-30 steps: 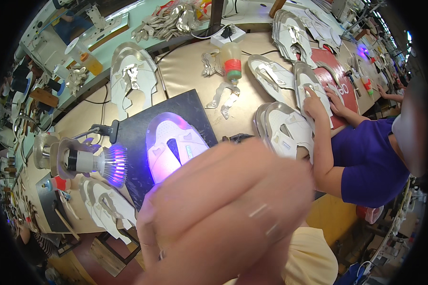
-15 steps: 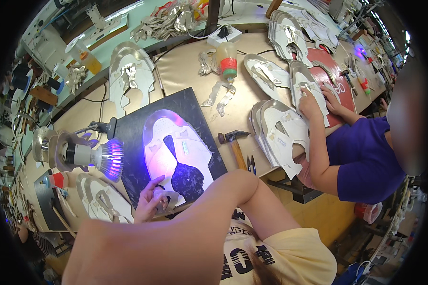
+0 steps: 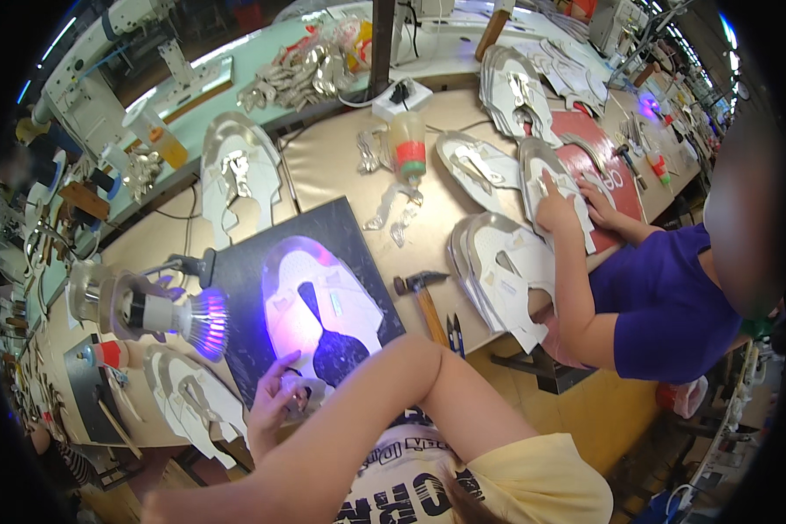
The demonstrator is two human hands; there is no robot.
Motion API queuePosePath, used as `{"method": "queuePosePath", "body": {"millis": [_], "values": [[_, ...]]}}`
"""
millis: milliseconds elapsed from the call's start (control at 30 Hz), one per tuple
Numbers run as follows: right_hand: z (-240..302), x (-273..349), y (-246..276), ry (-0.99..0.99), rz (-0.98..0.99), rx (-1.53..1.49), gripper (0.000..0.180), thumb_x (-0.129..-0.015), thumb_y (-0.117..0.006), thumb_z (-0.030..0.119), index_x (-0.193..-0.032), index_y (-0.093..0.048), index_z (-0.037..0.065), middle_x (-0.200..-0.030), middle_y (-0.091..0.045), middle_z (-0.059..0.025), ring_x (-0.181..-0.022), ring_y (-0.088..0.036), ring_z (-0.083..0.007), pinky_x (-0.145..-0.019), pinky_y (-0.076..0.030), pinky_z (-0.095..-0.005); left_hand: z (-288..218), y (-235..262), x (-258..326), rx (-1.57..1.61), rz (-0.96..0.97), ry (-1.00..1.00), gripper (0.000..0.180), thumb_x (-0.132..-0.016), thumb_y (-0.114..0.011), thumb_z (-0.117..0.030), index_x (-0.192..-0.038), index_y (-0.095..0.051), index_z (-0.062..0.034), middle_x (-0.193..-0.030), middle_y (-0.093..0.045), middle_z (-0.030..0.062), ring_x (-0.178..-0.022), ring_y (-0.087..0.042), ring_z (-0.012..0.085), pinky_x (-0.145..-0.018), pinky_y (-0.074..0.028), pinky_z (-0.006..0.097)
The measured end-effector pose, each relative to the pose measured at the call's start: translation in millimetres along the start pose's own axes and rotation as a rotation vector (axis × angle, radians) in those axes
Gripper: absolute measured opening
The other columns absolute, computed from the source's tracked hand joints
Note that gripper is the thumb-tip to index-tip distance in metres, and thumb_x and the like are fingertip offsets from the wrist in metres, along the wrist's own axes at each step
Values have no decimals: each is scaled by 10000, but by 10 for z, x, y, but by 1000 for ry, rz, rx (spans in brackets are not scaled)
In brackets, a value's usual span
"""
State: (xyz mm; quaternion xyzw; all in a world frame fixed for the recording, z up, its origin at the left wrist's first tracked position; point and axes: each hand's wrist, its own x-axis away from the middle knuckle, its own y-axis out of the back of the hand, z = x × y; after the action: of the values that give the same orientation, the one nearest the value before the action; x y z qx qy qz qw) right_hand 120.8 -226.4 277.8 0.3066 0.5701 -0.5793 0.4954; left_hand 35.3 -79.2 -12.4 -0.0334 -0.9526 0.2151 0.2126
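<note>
A flat white shoe upper (image 3: pixel 349 301) with a grey toe edge lies on the black board (image 3: pixel 236 275) in front of me, lit violet by a lamp (image 3: pixel 203 323). Its dark central opening widens toward me. At the upper's near left edge, my left hand (image 3: pixel 275 402) has the index finger stretched along the white material. The thumb and other fingers curl round a pale flap there. My right arm (image 3: pixel 393 375) is bent, its elbow over the near edge of the board. That forearm runs out at the lower left, and my right hand is out of the picture.
Right of the board lie a hammer (image 3: pixel 424 284) and snips (image 3: pixel 455 334). Beyond stands a red-banded bottle (image 3: pixel 408 148). Stacked uppers (image 3: pixel 502 279) lie at right, where a co-worker's hands (image 3: pixel 563 210) press another upper. More uppers (image 3: pixel 192 393) lie at left.
The whole scene sits lower in the picture as the view tilts up. My right forearm shows lower and leaves more of the bench visible. My left hand stays at the same edge of the upper.
</note>
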Motion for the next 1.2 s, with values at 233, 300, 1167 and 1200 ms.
{"method": "queuePosePath", "body": {"millis": [233, 300, 1167, 1200], "values": [[-100, 500, 106, 120, 169, 423, 219, -944, -639, 259, -832, -598, 75, -661, -489, -63, -550, -528, -275, -488, -366, -394, -133, -62, -21, 44, 103, -13, 696, -911, -713, -203, -1472, -365, 17, -830, -629, 63, -695, -607, 134, -634, -492, 275], [-72, 632, 125, 146, 142, 543, 270, -941, -646, 283, -781, -560, 83, -652, -470, -53, -541, -515, -257, -488, -355, -387, -147, -78, -20, 20, 60, 42, 687, -913, -713, -192, -1471, -370, 13, -848, -622, 45, -711, -601, 119, -642, -483, 257], [849, 1872, 1054, -1192, -821, 662, 227, -948, -672, 148, -1065, -688, -46, -819, -687, -63, -694, -626, -70, -639, -527, -236, -634, -1179, -202, -91, -284, -293, 147, -964, -628, -56, -1062, -568, 36, -995, -639, 86, -895, -647, 134, -818, -528, 273], [849, 1874, 1072, -1214, -837, 614, 216, -958, -658, 133, -1049, -687, -60, -809, -680, -63, -698, -619, -70, -626, -520, -242, -618, -1148, -216, -150, -324, -315, 144, -954, -640, -49, -1053, -587, 41, -980, -633, 72, -884, -637, 120, -803, -520, 257]]}}
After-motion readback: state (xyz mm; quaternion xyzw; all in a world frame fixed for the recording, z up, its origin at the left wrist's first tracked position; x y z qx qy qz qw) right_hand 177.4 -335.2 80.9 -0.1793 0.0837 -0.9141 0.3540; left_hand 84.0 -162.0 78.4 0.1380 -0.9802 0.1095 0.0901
